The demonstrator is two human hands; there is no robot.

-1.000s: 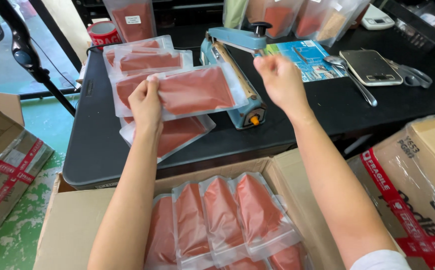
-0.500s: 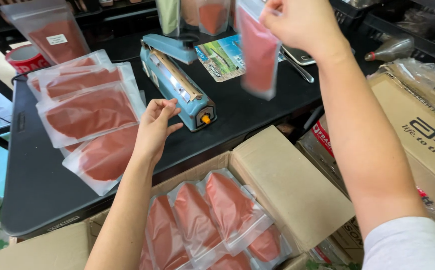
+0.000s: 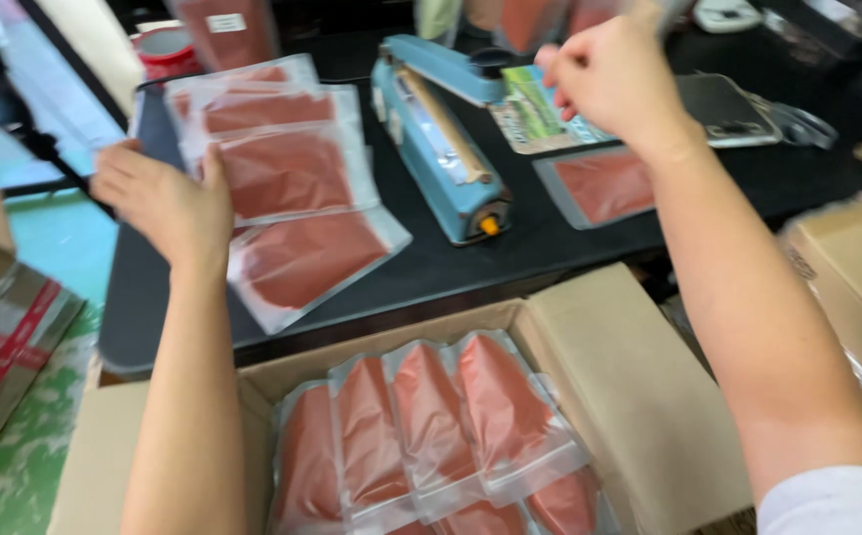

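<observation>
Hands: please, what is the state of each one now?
Left hand: open, resting on the stack of pouches.
Right hand: fingers curled; whether it holds something cannot be told.

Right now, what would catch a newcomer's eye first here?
Probably the red-filled clear pouches stacked on the dark table, with the left hand resting on their edge. More pouches stand packed in the open cardboard box below. A blue heat sealer sits mid-table, and the right hand is raised beyond it.
</observation>
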